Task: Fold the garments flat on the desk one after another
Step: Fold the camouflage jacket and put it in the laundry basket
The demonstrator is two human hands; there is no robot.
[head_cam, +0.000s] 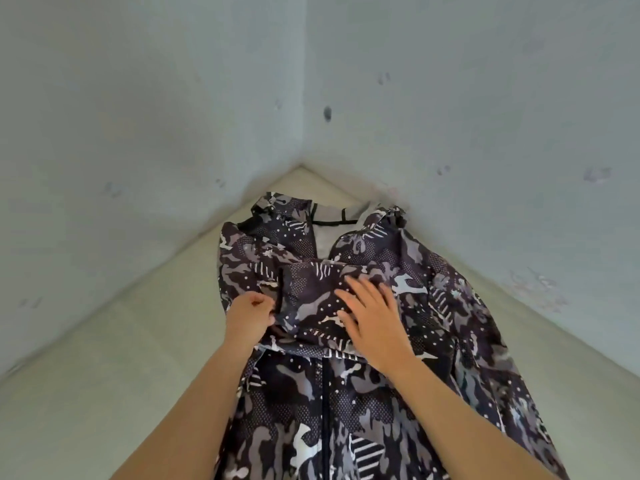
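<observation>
Jacket (363, 410) lies on pale desk (121, 358) in grey-walled corner (302, 140), left hand (249, 315) pinching it, right hand (372, 323) pressing flat.

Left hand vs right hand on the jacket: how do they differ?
The left hand is curled, pinching a fold of the camouflage jacket; the right hand lies flat, fingers spread. Left hand sits at the fold's edge, right hand on its middle. Both touch the jacket.

We see the jacket (363, 427) hem and our forearms (194, 410) cut off at the bottom edge; the jacket hides part of the desk (121, 375).
</observation>
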